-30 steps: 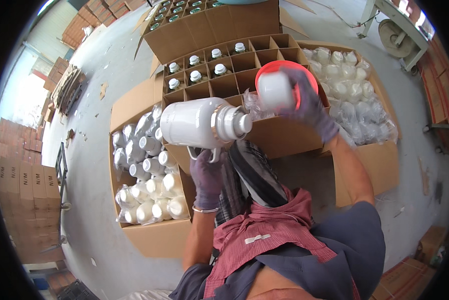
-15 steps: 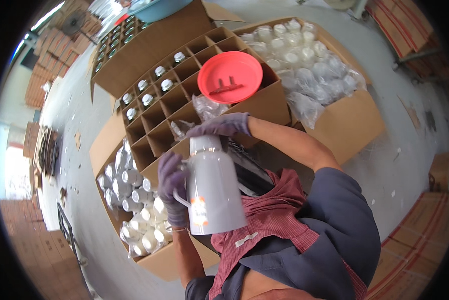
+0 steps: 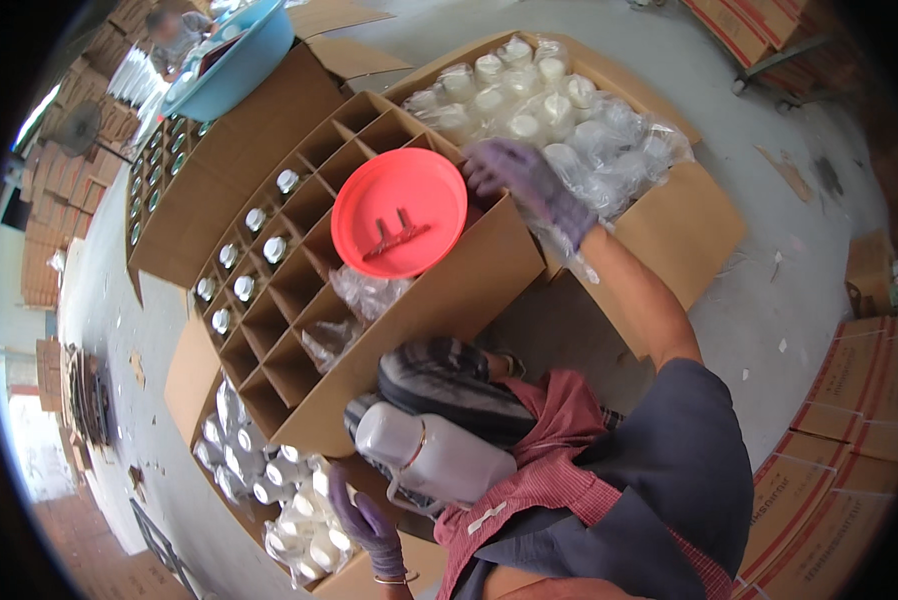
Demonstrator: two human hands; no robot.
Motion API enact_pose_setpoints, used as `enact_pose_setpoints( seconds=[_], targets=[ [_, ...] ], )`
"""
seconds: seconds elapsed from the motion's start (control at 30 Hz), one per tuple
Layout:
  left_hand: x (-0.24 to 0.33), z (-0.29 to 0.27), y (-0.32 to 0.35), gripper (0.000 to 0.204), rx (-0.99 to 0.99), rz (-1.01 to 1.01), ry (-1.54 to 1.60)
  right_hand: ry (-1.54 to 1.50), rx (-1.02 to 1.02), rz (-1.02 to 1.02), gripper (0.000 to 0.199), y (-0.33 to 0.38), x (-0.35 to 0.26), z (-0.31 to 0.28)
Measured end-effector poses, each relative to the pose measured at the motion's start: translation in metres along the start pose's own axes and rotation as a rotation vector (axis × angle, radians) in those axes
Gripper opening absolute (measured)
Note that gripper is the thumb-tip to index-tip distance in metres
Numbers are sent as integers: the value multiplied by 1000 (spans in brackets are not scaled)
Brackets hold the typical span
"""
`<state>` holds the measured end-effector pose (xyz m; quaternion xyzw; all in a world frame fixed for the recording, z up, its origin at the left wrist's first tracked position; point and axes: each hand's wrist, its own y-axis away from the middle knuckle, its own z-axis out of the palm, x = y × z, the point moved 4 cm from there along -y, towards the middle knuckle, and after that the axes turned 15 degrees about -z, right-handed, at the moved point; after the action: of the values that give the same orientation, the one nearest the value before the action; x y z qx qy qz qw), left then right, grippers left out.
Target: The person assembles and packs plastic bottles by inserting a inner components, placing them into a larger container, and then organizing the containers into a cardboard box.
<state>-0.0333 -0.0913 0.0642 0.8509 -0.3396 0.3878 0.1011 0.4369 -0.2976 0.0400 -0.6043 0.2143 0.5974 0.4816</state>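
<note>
A grey vacuum jug (image 3: 459, 460) with a rounded cap and a side handle lies tilted on my lap, against a dark red checked apron (image 3: 569, 480). Just left of the jug is my left hand (image 3: 369, 522) in a purple glove, its fingers apart and holding nothing, close to bagged white parts (image 3: 309, 520). My gloved right hand (image 3: 529, 185) reaches far forward with fingers stretched, over the right corner of a divided carton (image 3: 449, 300). It hovers between a round red tray (image 3: 449, 200) and a box of plastic-wrapped whitish pieces (image 3: 524, 125). Inside the tray lies a small dark red part (image 3: 396, 240).
White-capped bottles (image 3: 274, 248) stand in several carton cells; crumpled clear bags (image 3: 364, 290) lie at its near side. A light blue basin (image 3: 244, 75) rests at the back left, with a person (image 3: 174, 45) beyond it. Stacked cartons (image 3: 829, 450) stand at the right.
Both hands have let go of the jug, which went from upright before me to lying on my lap. My right hand moved forward and right; my left hand moved down.
</note>
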Motion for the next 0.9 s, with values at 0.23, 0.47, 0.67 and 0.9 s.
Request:
enact_pose_setpoints(
  seconds=[0.23,0.47,0.67,0.9],
  targets=[
    [0,69,-65,73,-342,-107,79,804,172,243,37,-90,150,-164],
    [7,71,-61,91,-300,-172,163,1364,-99,582,58,-134,268,-172],
    [30,87,-76,70,-233,-211,148,1308,-97,423,29,-139,304,-213],
    [26,65,-99,56,-331,-371,376,-60,298,-137,7,-189,163,-144]
  ],
)
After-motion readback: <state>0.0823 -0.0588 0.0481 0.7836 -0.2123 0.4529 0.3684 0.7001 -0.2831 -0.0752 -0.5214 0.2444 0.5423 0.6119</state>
